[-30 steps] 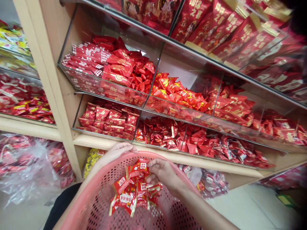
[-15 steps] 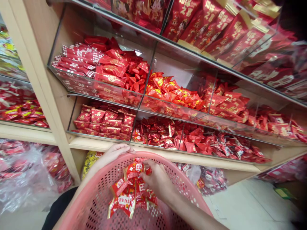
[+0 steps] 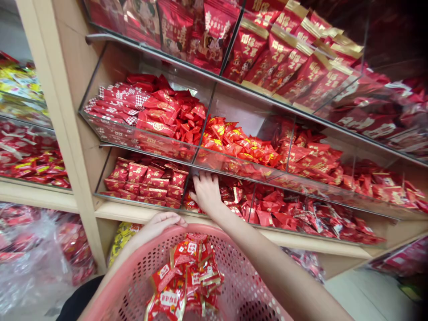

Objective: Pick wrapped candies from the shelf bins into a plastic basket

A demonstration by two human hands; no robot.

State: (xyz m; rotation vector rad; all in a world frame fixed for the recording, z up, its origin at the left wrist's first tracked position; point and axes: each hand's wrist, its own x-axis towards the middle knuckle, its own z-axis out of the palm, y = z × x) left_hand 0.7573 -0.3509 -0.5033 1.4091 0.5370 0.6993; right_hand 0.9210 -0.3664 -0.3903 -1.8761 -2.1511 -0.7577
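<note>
A pink perforated plastic basket point(image 3: 133, 263) is in front of me, with several red and gold packaged snacks point(image 3: 187, 276) heaped inside. My left hand point(image 3: 163, 223) is curled over the basket's far rim. Beyond that rim, my right hand point(image 3: 206, 191) reaches into a bin on the lower shelf, back of the hand up and fingers apart. Small dark red packets point(image 3: 236, 194) lie beside and under it. I see nothing held in the right hand, though its palm is hidden.
Clear dividers split the shelves. Left of my right hand are stacked red packets point(image 3: 145, 180); above are red packets with yellow print point(image 3: 239, 140). A wooden ledge point(image 3: 127, 211) runs along the front. Plastic-bagged goods point(image 3: 43, 258) sit lower left, yellow packets point(image 3: 123, 238) under the ledge.
My right hand has left the packaged snacks in the basket and moved forward and up into the lower bin. The left hand stays at the rim. The view has shifted slightly.
</note>
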